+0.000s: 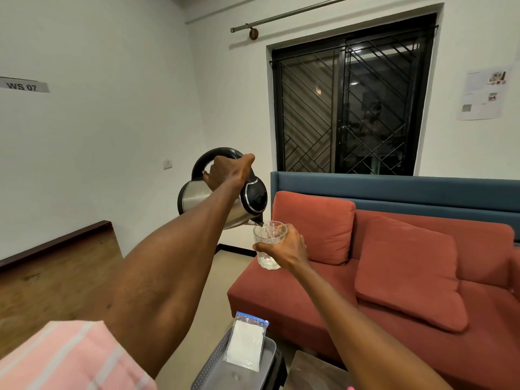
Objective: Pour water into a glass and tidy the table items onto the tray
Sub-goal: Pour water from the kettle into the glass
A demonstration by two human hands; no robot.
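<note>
The left hand gripped the handle of a steel, black-lidded kettle, tipped with its spout over a clear glass clasped by the right hand. Water lay low in the glass, apparently. Both hung above the grey tray.

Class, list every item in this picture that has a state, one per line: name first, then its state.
kettle: lifted, tipped, spout at the glass rim, pouring
glass: held upright in the air, a little water at the bottom
left hand: closed on the kettle handle
right hand: wrapped around the glass
tray: low in view, holding a bag
zip bag: lying in the tray, top end overhanging its rim
window: dark, grille across it
</note>
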